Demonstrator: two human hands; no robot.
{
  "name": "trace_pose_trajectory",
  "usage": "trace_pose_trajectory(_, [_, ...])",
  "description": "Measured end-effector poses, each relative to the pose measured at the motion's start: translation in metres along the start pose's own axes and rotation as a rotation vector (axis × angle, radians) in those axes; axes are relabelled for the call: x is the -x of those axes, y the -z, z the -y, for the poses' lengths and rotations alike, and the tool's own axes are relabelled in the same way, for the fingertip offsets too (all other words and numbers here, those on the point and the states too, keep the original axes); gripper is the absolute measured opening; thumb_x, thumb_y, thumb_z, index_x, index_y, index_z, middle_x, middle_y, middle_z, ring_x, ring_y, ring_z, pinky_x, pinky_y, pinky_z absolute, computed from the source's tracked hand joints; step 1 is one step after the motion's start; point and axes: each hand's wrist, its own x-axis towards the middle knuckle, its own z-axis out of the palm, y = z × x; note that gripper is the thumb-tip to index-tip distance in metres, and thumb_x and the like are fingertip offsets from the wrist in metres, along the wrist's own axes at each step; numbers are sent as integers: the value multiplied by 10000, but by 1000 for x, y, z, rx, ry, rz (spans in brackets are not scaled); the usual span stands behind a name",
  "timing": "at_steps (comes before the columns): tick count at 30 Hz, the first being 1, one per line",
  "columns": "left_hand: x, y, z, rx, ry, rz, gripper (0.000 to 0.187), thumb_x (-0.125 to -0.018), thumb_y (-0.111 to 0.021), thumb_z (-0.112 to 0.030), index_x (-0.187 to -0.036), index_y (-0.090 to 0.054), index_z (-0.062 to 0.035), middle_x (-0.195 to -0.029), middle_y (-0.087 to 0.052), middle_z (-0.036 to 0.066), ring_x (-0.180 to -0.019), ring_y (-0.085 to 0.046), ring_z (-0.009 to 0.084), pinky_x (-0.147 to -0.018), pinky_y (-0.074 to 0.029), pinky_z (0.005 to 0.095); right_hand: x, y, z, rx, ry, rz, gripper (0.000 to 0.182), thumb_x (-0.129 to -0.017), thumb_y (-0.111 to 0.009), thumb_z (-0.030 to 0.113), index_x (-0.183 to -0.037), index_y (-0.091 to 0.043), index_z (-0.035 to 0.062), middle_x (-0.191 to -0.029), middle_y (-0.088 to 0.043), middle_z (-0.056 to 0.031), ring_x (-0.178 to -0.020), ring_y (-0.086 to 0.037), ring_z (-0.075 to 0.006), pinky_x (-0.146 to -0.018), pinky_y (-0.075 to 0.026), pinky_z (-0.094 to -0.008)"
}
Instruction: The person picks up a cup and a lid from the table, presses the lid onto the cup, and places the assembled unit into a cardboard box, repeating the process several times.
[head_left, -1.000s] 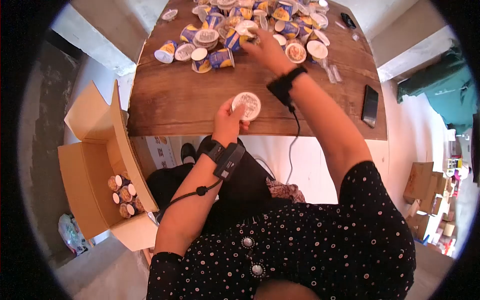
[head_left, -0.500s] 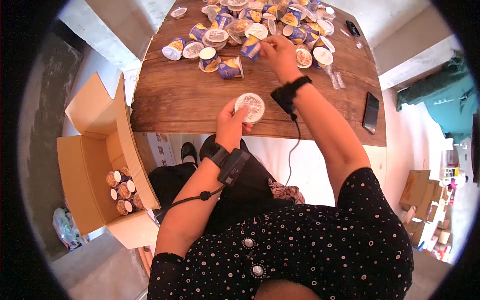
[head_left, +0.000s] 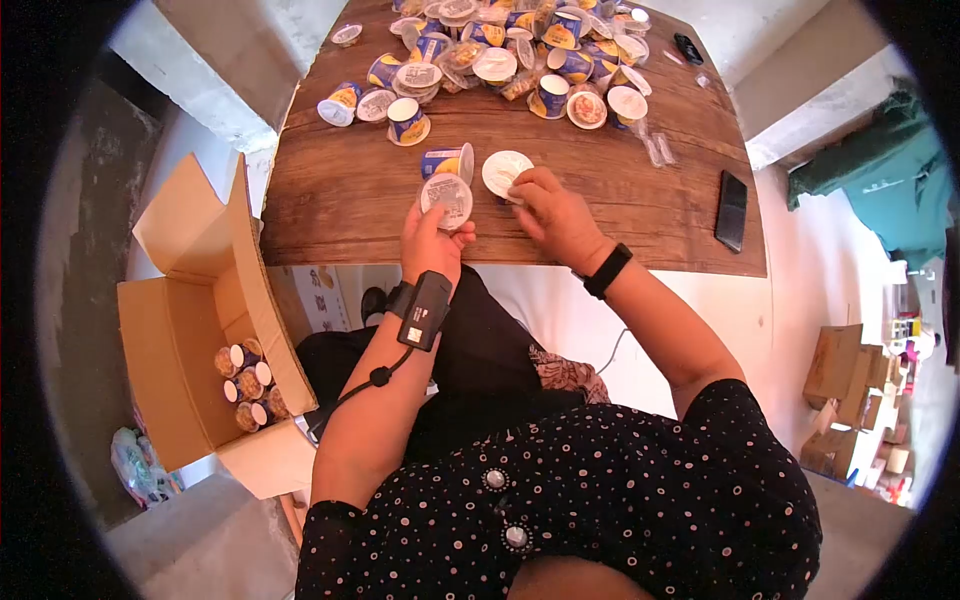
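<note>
My left hand (head_left: 428, 245) is closed on a round clear tub (head_left: 447, 202) with printing on its lid, thumb on top. Behind that tub, a blue-and-yellow paper cup (head_left: 440, 164) lies on its side. My right hand (head_left: 562, 218) has its fingertips pinched on the edge of a cup with a white round end (head_left: 505, 170), which faces up toward me; its sides are mostly hidden. Both hands are over the near edge of the wooden table (head_left: 340, 220). Another blue cup (head_left: 406, 122) stands farther back on a clear tub.
A pile of cups and clear tubs (head_left: 495, 65) covers the table's far part. A black phone (head_left: 731, 211) lies at the right, near small clear packets (head_left: 656, 150). An open cardboard box (head_left: 175, 365) on my left holds several packed cups (head_left: 250, 385).
My right hand has come back from the pile toward me, bringing a cup beside the left hand. My left hand has shifted slightly left with its tub.
</note>
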Motion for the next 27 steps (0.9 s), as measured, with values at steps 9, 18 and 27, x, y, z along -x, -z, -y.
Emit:
trace_pose_trajectory(9, [-7,12,6,83,54,-35,307,-895,-471,-131,-1190,-454,-46,-953,-581,123,-701,-584,224,-576,-485,313,-83,-20,5,268,396,-128,188,-745,-601,94,-932,-618,104,-938,-620,-83,-897,-562,-270,-765,-441,-387])
trace_pose_trajectory(18, [-1,8,3,64,-25,-26,323,-902,-468,-105,-1221,-449,-55,-981,-594,123,-709,-591,211,-587,-496,296,-135,-44,-37,136,165,243,196,-763,-657,230,-776,-641,35,-762,-629,-163,-730,-604,-311,-666,-467,-405])
trace_pose_trajectory(27, [2,0,1,-72,-27,88,296,-913,-494,-119,-1198,-471,-43,-978,-610,94,-727,-611,179,-616,-520,287,-136,-35,-88,-373,-470,216,252,-785,-621,213,-863,-680,-20,-750,-675,-113,-686,-644,-218,-644,-505,-326])
